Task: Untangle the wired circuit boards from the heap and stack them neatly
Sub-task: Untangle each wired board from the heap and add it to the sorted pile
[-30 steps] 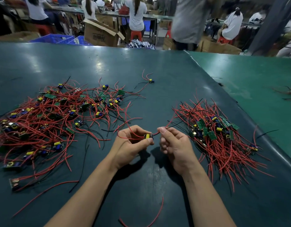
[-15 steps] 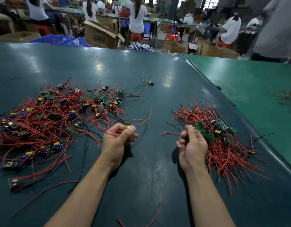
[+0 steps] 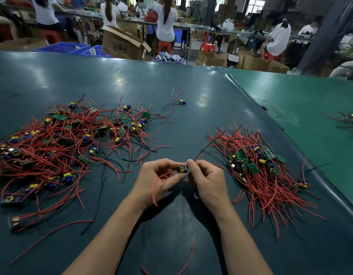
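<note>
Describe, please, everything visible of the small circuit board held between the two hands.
The small circuit board carries a yellow part and a dark blue one. It is lifted above the dark green table, pinched between the left hand and right hand. Thin red wires loop from it over the left palm.

I see two bare forearms rising from the bottom edge of the frame toward its centre. No sleeves reach into view; both arms are uncovered from the lower edge up to the wrists. My left hand sits just left of centre, my right hand just right of it. Neither wears a glove, and I can make out no ring, watch or wristband. The fingernails that show are short and unpainted.
</note>
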Demonstrator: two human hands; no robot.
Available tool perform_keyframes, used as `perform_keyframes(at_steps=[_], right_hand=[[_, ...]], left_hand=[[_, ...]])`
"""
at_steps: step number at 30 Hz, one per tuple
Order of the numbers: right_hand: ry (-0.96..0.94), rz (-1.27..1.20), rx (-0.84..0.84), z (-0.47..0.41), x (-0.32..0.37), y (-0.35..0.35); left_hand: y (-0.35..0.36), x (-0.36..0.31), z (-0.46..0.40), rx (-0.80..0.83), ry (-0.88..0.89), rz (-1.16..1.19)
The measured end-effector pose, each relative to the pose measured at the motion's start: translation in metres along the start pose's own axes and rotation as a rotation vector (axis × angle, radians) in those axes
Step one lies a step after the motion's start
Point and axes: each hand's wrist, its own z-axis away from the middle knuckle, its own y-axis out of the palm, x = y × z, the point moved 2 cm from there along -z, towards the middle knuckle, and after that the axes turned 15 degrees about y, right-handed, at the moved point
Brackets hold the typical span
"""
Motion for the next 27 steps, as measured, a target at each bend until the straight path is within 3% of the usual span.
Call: perform_keyframes(at_steps=[4, 9, 13, 16, 20, 27], right_hand=[[0.074, -0.16, -0.057, -0.005, -0.001, -0.008], [0.165, -0.517, -0.248, -0.012, -0.003, -0.019], [0.161, -0.562, -0.331, -0.014, -0.004, -0.021], [0.13, -0.439, -0.374, -0.013, -0.007, -0.017], [0.009, 0.002, -0.466, -0.009, -0.009, -0.009], [0.01, 0.125, -0.416, -0.009, -0.006, -0.003]], left_hand=[[0.003, -0.004, 0.0, 0.015, -0.026, 0.033], [-0.003, -0.006, 0.001, -0.018, -0.088, 0.111], [-0.007, -0.004, 0.0, -0.02, -0.098, 0.114], [-0.009, -0.002, -0.002, -0.063, -0.098, 0.151], [-0.014, 0.004, -0.004, -0.228, -0.094, 0.141], [-0.026, 0.011, -0.008, -0.596, -0.088, 0.331]])
